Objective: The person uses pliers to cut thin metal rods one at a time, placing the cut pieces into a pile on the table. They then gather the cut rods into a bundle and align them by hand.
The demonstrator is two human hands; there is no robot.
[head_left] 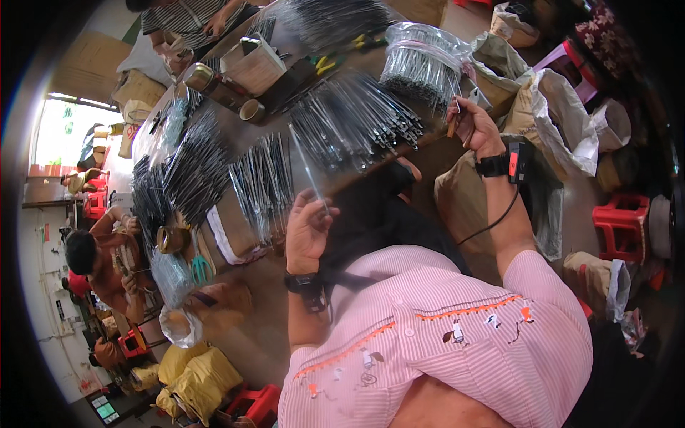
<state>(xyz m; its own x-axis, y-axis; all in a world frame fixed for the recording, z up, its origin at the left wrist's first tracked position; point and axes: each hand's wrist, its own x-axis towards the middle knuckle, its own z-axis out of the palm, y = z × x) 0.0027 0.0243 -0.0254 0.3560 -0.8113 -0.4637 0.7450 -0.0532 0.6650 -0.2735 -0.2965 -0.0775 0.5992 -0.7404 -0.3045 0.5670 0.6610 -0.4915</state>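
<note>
My left hand (308,232) is raised near the front edge of the table, its fingers pinched on a thin, pale metal rod (302,153) that slants up and away. Off to the right, my right hand (474,127) is closed around a small tool with brown handles (452,127); its exact kind is hard to make out. Just beyond that hand stands a big round bundle of thin metal rods (421,68) in clear plastic. A wide row of dark, shiny rods (353,118) lies between my hands, and a smaller pile of rods (260,182) lies beside my left hand.
Farther back are a white box (253,68), a round tin (252,110) and yellow-handled pliers (325,65). Sacks (553,121) and a red stool (621,227) stand at the right. Two people (187,25) (107,260) work across and left; yellow bags (196,381) lie lower left.
</note>
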